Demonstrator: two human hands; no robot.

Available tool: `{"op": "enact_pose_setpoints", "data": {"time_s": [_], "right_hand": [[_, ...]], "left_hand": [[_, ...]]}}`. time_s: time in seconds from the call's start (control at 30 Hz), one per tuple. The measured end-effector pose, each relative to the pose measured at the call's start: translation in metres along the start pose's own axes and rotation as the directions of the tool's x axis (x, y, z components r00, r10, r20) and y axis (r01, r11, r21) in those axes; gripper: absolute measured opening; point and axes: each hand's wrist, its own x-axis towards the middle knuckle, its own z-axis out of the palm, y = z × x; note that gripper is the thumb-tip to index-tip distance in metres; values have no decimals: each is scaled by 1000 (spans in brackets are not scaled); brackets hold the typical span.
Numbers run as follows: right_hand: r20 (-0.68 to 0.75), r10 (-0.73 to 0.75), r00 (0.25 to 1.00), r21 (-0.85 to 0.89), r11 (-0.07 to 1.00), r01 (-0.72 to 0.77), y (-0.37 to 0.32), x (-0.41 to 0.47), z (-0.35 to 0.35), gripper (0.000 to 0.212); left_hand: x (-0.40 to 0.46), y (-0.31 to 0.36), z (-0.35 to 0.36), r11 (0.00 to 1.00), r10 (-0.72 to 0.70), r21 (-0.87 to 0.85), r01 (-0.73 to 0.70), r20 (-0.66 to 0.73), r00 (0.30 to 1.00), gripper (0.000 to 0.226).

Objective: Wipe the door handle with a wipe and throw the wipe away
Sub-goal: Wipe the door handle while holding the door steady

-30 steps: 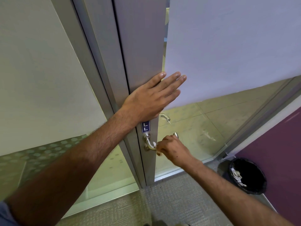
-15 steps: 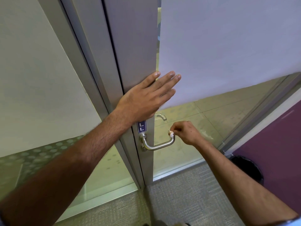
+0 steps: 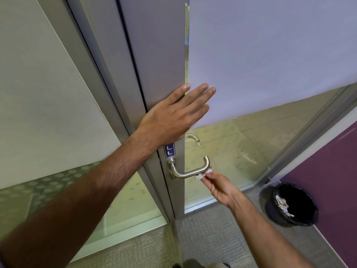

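Wiping the underside of the lever while the door is being braced.

The left hand [image 3: 173, 117] is lying flat and wide against the door edge [image 3: 158, 55], probably steadying it; the right hand [image 3: 218, 187] is pinching one small wipe [image 3: 205, 174] under the single door handle [image 3: 190, 169]. One lined bin [image 3: 295, 205] is waiting at four o'clock.

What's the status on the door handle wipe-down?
Left hand flat on door. Right hand pinching wipe at handle bend. Bin right, path clear.
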Motion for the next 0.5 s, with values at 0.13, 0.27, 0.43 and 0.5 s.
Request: {"op": "enact_pose_setpoints", "data": {"time_s": [0.13, 0.27, 0.43, 0.5], "right_hand": [[32, 39, 999, 206, 978, -45, 55, 0, 16, 15], [63, 30, 998, 279, 959, -46, 73, 7, 37, 17], [84, 51, 995, 339, 938, -77, 81, 14, 72, 18], [50, 46, 998, 396, 916, -62, 84, 15, 80, 25]], "left_hand": [[-1, 2, 2, 1000, 8, 8, -8, -1, 1000, 48], [0, 1, 3, 1000, -1, 1, 1, -17, 1000, 47], [0, 0, 4, 1000, -1, -6, 0, -7, 1000, 47], [0, 0, 3, 1000, -2, -2, 2, -8, 1000, 47]]}}
